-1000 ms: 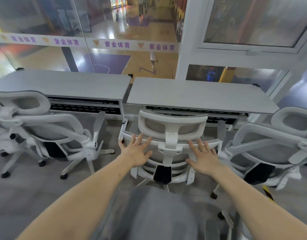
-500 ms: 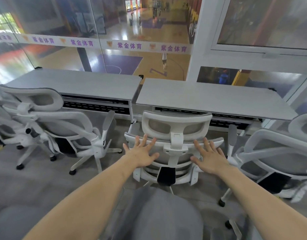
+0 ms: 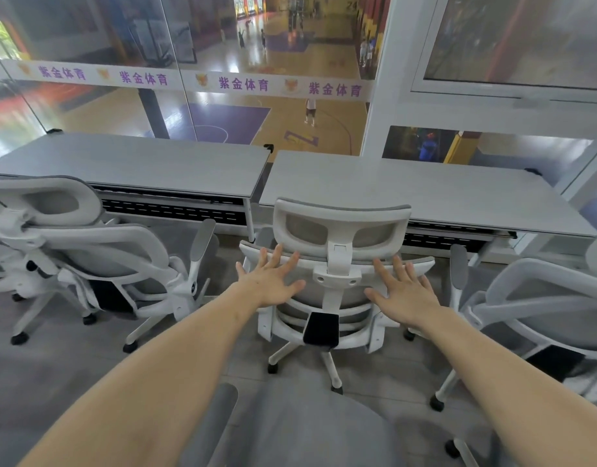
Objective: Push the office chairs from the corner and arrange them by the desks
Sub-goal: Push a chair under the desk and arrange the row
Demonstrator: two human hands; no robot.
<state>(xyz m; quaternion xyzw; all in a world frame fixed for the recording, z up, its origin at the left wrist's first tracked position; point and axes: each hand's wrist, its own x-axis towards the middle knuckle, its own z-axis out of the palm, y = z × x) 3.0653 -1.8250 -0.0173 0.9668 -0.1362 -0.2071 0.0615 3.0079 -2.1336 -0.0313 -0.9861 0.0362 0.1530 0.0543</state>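
Both hands, left (image 3: 273, 281) and right (image 3: 403, 291), stayed spread flat on the chair (image 3: 340, 264) back, now nearer the worktop (image 3: 425, 193) ahead.

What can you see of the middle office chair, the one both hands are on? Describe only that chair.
The middle chair stands upright, seen from behind, facing the right-hand desk near the gap between the two desks. It has a white plastic-looking frame, a curved headrest with grey mesh panels, a grey mesh back, a black lumbar block low on the spine, and white star legs on dark castors. The left hand and right hand press flat against its back, fingers spread, gripping nothing.
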